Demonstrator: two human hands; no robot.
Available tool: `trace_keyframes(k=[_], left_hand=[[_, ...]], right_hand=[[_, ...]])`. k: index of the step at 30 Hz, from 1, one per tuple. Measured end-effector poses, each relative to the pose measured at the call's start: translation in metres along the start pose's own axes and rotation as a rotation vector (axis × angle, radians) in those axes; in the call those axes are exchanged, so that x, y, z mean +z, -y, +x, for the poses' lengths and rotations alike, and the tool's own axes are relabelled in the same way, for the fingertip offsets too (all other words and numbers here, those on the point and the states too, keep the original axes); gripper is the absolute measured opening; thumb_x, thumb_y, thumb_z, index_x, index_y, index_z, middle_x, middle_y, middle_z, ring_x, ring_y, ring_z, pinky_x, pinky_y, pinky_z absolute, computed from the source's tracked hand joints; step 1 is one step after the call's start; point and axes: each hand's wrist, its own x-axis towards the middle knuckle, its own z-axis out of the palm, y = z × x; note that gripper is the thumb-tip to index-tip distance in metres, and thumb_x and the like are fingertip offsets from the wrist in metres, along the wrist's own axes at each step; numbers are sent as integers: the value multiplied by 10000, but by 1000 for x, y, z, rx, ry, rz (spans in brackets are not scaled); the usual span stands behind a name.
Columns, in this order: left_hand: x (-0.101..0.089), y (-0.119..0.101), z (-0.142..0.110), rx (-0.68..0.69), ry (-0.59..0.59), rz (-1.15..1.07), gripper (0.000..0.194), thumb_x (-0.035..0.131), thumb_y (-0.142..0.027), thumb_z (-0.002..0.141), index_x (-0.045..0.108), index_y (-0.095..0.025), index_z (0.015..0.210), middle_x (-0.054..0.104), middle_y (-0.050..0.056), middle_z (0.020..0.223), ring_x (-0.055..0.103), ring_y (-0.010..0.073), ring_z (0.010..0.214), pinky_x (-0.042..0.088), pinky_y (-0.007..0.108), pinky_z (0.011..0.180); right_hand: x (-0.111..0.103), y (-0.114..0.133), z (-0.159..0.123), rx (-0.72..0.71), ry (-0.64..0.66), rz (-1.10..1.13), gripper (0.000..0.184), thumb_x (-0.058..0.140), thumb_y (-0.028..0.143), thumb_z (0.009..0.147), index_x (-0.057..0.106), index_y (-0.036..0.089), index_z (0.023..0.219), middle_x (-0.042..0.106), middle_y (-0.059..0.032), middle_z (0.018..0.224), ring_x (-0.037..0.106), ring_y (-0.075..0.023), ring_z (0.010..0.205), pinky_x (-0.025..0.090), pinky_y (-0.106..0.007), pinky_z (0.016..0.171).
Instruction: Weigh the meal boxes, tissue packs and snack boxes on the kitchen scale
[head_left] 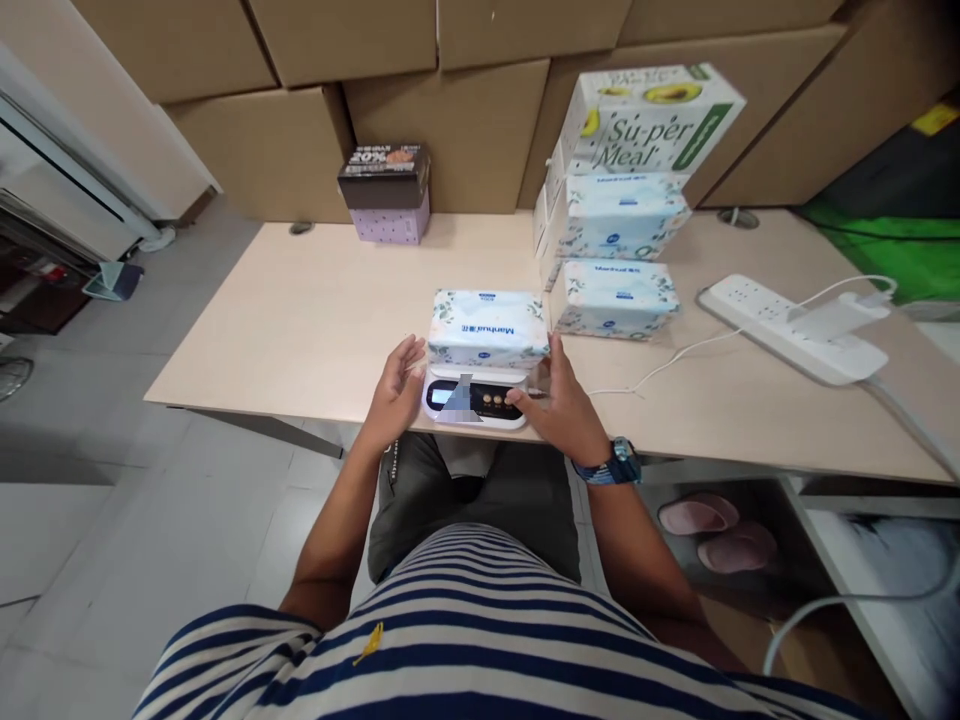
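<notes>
- The desk's left edge [202, 310] slants toward the front; a stretch of tabletop lies between it and the left hand.
- Near the back, a dark box [385, 178] sits on a purple box [388, 226], close to the cardboard cartons [450, 135].
- The left hand [397, 390] is open, fingers loosely curved, beside the scale's left end; whether it touches is unclear.
- The scale [491, 399] stands right at the front edge, with a tissue pack [487, 328] lying on its platform.
- The right hand [562, 400] is spread, grasping nothing visibly, thumb over the buttons, fingers by the pack's right corner; I cannot tell if it presses.
- Just right, stacked packs [616, 298] and a Super Meal box [652, 125] leave a narrow gap.
- Farther right, a power strip [795, 330] lies across the desk, its thin white cable [690, 350] reaching toward the right hand.
</notes>
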Motion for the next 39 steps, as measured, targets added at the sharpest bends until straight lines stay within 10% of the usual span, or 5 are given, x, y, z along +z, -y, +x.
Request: trace_keyframes(k=[39], left_hand=[[-1,-5,-3,-6,-51,-7,708,667,-718,983,544,-297,1539,603,158,1638,619,343,1505,467,617,1335]], right_hand=[[5,-9,-2,-23,-127,72,1135,379,913,996,-10,235,1820,164,-237,1856,490,-379,1622,478,-645,1309]])
